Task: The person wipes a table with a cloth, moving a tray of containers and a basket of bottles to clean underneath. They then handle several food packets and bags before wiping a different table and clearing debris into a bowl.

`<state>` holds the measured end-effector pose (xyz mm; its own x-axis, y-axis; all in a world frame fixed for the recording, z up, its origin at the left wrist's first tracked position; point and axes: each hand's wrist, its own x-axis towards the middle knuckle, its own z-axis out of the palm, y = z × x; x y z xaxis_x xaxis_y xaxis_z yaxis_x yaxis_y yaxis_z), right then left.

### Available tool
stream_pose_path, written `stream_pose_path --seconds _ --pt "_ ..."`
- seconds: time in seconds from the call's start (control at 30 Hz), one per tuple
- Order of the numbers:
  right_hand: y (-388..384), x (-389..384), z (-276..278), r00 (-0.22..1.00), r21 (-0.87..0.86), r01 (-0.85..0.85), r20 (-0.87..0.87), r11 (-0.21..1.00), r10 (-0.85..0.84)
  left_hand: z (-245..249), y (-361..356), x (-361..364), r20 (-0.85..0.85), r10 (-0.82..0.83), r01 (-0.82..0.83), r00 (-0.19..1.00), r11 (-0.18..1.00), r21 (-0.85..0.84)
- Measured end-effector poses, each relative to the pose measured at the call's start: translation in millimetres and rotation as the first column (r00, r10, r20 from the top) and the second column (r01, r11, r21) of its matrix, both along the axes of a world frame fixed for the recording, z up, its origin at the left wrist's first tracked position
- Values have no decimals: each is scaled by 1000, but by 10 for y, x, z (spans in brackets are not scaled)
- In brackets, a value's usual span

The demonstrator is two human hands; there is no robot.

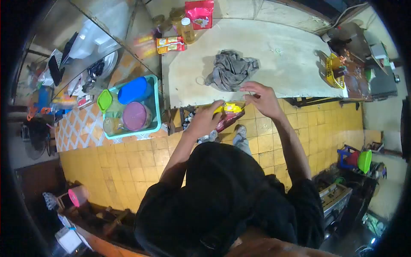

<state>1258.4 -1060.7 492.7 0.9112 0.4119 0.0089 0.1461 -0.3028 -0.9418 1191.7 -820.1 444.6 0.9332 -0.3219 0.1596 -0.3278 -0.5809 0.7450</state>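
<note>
My left hand (204,122) is closed on a yellow and dark red packet (231,112), just off the table's front edge. My right hand (263,100) is on the other side of the packet, slightly higher, with its fingertips drawn together. Whatever they pinch is too small to make out. A crumpled grey cloth (233,70) lies on the pale tabletop (282,60) beyond both hands. Beside the cloth is a thin loop (200,80), like a rubber band.
Left of the table, a turquoise basin (159,107) holds a blue container (136,90) and a purple-lidded tub (136,116). A bottle (187,31), an orange-red packet (170,44) and a pink pouch (200,15) stand at the back. A yellow basket (329,73) sits at the right end.
</note>
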Motion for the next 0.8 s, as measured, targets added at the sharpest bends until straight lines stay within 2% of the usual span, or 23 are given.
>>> stream_pose_path --seconds 0.03,0.07,0.1,0.13,0.17,0.2,0.23,0.3,0.37,0.43,0.47,0.53,0.6,0.63,0.7,0.77,0.8 --pt "-39 66 76 985 -179 -58 152 982 85 38 -143 -4 -2 21 -21 1000 1000 12" --pt "-62 84 242 990 -241 -80 97 967 105 160 -291 22 -150 68 -60 986 997 56" --pt "-104 118 326 987 -225 -97 101 969 122 285 -429 22 -296 118 -90 948 990 106" --pt "-141 151 392 958 -465 -152 148 872 246 408 -543 -4 -254 107 -60 961 980 188" --pt "-184 210 451 912 -680 -167 169 714 374 374 -651 34 -246 129 -79 961 976 201" --pt "-231 272 492 876 -678 -320 53 661 479 296 -756 66 -76 57 -44 995 986 164" --pt "-290 313 499 866 -672 -333 59 662 496 224 -866 83 95 -11 -2 995 991 135" --pt "-376 361 496 791 -696 -405 59 593 609 258 -1060 56 24 37 -39 999 993 109" --pt "-452 456 514 756 -705 -446 34 552 654 277 -1210 0 109 161 -175 981 975 138" --pt "-521 519 578 762 -823 -385 -28 417 647 323 -1339 -54 50 213 -219 976 963 159" --pt "-556 550 601 768 -832 -385 -49 399 638 349 -1383 -68 -15 237 -231 971 957 177" --pt "-680 640 540 778 -817 -401 -66 414 625 360 -1469 -79 -79 267 -248 960 949 196" --pt "-790 761 399 778 -781 -435 -76 449 624 361 -1511 -85 75 309 -313 948 949 46" --pt "-830 791 331 773 -781 -438 -75 446 629 352 -1511 -87 76 317 -320 946 946 47" --pt "-846 806 267 754 -720 -560 -239 409 612 312 -1492 -106 -33 335 -334 942 941 49" --pt "-831 730 133 764 -705 -552 -212 446 610 215 -1453 -125 -24 342 -343 939 939 -8" --pt "-830 693 24 787 -658 -549 -198 515 585 183 -1413 -142 -16 342 -343 939 937 -67"
